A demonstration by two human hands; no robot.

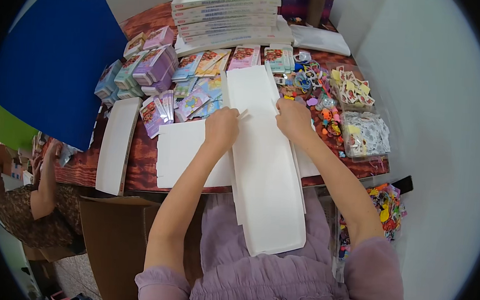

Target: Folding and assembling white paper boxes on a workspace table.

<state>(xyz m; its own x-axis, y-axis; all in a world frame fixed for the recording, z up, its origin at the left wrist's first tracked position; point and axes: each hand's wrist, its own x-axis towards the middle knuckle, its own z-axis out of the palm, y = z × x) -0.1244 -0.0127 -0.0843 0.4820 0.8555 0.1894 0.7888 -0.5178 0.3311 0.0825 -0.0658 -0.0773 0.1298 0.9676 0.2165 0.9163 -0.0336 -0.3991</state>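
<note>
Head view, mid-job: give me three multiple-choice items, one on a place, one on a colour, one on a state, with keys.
1. Where is the stack of flat white boxes?
A. far edge of the table
B. on the floor
C. on the person's lap

2. What colour is the big board at the left?
A. red
B. blue
C. yellow

3. What are the left hand and right hand doing?
A. hanging free
B. both pressing on the long white cardboard piece
C. holding scissors

Key: 1 A, it lies behind the small colourful packets; 2 B, plainly blue; 3 B, both hands rest on its upper part.
</note>
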